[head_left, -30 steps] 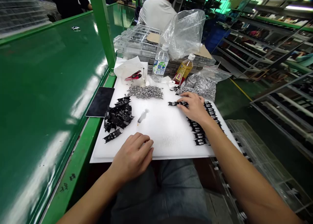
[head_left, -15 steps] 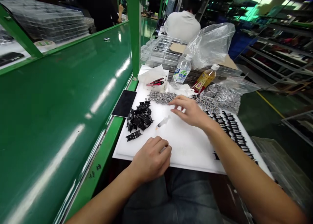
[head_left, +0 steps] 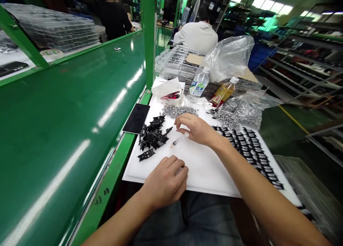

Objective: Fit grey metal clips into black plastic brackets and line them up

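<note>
The right hand (head_left: 195,129) had moved left since the earlier frame, its grip loosely spread just above the syringe (head_left: 177,142) on the white plastic board (head_left: 206,174). The left hand (head_left: 165,180) rested curled on the board; whether it held anything could not be told.

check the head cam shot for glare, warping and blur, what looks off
In the head view, overhead lights throw long white glare streaks along the green bench; the wide lens bends the bench edge and seems to stretch the right forearm; the black parts on the white board stay fairly sharp, with no obvious motion blur.
</note>
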`<state>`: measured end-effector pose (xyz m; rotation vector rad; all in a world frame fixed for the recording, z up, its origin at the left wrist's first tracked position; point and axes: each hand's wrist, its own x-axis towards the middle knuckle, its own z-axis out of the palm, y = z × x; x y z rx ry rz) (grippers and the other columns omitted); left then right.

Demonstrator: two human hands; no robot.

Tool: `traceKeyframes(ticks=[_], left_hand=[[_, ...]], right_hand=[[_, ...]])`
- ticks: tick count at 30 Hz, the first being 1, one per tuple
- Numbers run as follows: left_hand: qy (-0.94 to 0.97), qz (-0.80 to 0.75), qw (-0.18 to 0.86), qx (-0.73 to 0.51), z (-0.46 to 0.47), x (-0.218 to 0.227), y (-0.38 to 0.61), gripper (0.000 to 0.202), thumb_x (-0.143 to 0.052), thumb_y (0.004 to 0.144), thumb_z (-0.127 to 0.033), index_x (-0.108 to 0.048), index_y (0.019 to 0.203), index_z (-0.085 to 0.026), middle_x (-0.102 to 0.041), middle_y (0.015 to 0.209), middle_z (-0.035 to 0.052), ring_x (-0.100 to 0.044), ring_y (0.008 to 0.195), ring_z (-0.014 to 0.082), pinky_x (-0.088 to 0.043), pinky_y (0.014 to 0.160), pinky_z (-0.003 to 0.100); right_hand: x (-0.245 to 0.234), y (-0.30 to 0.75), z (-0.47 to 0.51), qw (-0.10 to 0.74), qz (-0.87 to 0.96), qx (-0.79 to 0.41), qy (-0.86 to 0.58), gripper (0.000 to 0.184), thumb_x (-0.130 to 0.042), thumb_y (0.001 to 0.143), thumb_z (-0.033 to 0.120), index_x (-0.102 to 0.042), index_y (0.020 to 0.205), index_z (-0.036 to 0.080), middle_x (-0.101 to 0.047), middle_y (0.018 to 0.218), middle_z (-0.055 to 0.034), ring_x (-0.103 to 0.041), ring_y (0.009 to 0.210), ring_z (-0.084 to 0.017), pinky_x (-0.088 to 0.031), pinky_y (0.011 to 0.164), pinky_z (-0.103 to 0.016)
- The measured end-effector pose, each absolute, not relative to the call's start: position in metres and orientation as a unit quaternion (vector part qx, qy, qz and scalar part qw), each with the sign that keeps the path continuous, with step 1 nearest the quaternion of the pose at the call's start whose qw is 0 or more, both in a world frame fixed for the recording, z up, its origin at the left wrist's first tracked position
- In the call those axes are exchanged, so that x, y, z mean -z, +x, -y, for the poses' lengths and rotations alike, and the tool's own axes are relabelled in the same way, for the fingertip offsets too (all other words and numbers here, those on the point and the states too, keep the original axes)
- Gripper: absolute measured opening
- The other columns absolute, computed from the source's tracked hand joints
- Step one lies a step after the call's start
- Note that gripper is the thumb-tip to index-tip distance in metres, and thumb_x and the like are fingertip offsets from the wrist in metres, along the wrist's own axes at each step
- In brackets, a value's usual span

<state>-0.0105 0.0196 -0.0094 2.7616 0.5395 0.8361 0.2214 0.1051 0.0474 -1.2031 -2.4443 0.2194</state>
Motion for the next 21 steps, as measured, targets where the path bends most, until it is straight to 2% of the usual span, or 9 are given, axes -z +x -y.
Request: traceKeyframes(ticks=[3, 5, 13, 17, 19, 21], left_hand=[[0.935, -0.180, 0.109, -0.287, -0.020, 0.008, -0.010, 0.016, -0.055, 0.098, -0.013, -0.066, 0.110, -0.014, -0.066, 0.101, 0.0099, -0.055, 0.091, 0.0238, -0.050, 0.076, 0.040], [0.932, -0.178, 0.113, -0.294, -0.021, 0.008, -0.009, 0.017, -0.055, 0.099, -0.013, -0.066, 0.111, -0.014, -0.066, 0.102, 0.0101, -0.055, 0.091, 0.0238, -0.051, 0.077, 0.040], [0.928, -0.170, 0.115, -0.312, -0.022, 0.010, -0.008, 0.018, -0.058, 0.099, -0.012, -0.065, 0.115, -0.014, -0.067, 0.104, 0.0100, -0.057, 0.092, 0.0236, -0.052, 0.079, 0.040], [0.918, -0.187, 0.113, -0.330, -0.018, 0.008, -0.007, 0.014, -0.059, 0.098, -0.014, -0.065, 0.111, -0.014, -0.066, 0.101, 0.0098, -0.057, 0.090, 0.0234, -0.052, 0.077, 0.039], [0.910, -0.208, 0.114, -0.340, -0.016, 0.007, -0.005, 0.011, -0.059, 0.098, -0.016, -0.064, 0.107, -0.014, -0.066, 0.097, 0.0095, -0.056, 0.088, 0.0236, -0.052, 0.076, 0.039], [0.903, -0.237, 0.119, -0.339, -0.015, 0.007, -0.004, 0.011, -0.057, 0.099, -0.019, -0.063, 0.108, -0.015, -0.066, 0.099, 0.0104, -0.057, 0.089, 0.0244, -0.053, 0.077, 0.040]], right_hand=[[-0.041, 0.218, -0.097, 0.195, 0.872, -0.072, -0.443, 0.036, -0.063, 0.094, 0.007, -0.066, 0.126, 0.022, -0.071, 0.126, -0.0108, -0.065, 0.119, -0.026, -0.053, 0.102, -0.042], [-0.036, 0.212, -0.096, 0.182, 0.869, -0.063, -0.456, 0.042, -0.062, 0.092, 0.002, -0.068, 0.128, 0.023, -0.071, 0.126, -0.0099, -0.066, 0.116, -0.025, -0.053, 0.100, -0.040], [-0.046, 0.227, -0.052, 0.139, 0.817, -0.039, -0.558, 0.014, -0.063, 0.099, 0.013, -0.075, 0.106, 0.017, -0.073, 0.100, -0.0117, -0.069, 0.094, -0.027, -0.054, 0.082, -0.039], [-0.050, 0.237, 0.010, 0.133, 0.816, -0.096, -0.554, 0.013, -0.068, 0.099, 0.017, -0.074, 0.109, 0.022, -0.073, 0.096, -0.0058, -0.071, 0.088, -0.024, -0.057, 0.078, -0.036], [-0.050, 0.237, 0.028, 0.159, 0.811, -0.167, -0.538, 0.014, -0.068, 0.101, 0.023, -0.073, 0.114, 0.025, -0.074, 0.100, -0.0050, -0.072, 0.090, -0.022, -0.058, 0.080, -0.036], [-0.051, 0.233, 0.029, 0.228, 0.778, -0.210, -0.547, 0.015, -0.069, 0.101, 0.029, -0.073, 0.115, 0.026, -0.074, 0.099, -0.0045, -0.071, 0.087, -0.021, -0.058, 0.077, -0.034]])
